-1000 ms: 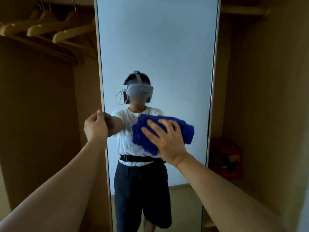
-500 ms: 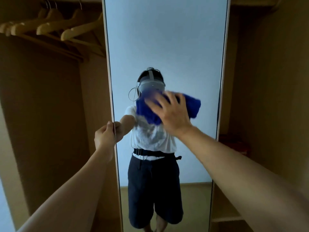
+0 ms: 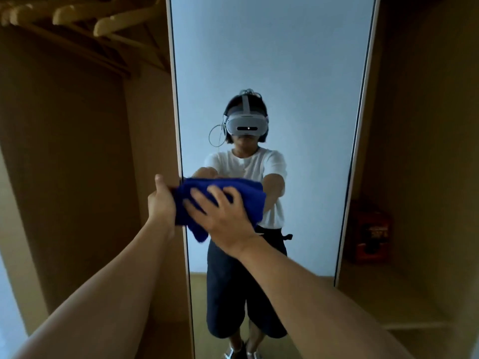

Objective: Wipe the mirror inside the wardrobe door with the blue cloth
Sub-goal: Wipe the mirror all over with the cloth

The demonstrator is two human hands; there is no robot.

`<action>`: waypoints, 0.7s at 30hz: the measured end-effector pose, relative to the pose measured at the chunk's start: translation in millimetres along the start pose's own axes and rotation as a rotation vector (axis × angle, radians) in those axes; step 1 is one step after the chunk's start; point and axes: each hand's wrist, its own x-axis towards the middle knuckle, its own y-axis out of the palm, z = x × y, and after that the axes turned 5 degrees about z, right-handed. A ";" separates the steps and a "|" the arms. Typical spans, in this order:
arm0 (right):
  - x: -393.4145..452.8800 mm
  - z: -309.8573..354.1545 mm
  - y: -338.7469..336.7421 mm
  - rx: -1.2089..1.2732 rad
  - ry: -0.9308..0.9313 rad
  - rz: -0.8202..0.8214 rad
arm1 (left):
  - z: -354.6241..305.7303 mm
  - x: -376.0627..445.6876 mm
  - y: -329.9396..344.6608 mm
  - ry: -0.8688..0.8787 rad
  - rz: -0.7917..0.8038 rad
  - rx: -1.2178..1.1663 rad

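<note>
The tall mirror [image 3: 272, 60] on the wardrobe door fills the middle of the view and reflects a person in a white shirt and dark shorts. A folded blue cloth [image 3: 248, 200] lies flat on the glass near the mirror's left edge, at about chest height. My right hand [image 3: 223, 216] presses on it with spread fingers. My left hand [image 3: 160, 200] grips the door's left edge just beside the cloth, its fingers hidden behind the edge.
Wooden hangers [image 3: 111, 16] hang on a rail at the upper left inside the brown wardrobe. A red box [image 3: 370, 231] sits on a shelf to the right of the door. Wardrobe walls close in on both sides.
My right hand has swept the cloth down from head height and leftward to the mirror's left edge, next to my left hand. My left hand keeps its grip on the door edge.
</note>
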 end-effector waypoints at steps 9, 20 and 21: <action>-94.6 6.5 15.6 0.047 -0.308 0.226 | 0.7 -3.1 7.4 0.049 -0.058 0.063; -18.4 -118.5 -40.4 -0.072 -0.081 -0.119 | 13.8 -4.9 8.3 0.165 -0.084 0.177; -7.5 -130.1 -45.4 -0.086 -0.032 -0.119 | 13.7 -5.1 8.8 0.167 -0.087 0.184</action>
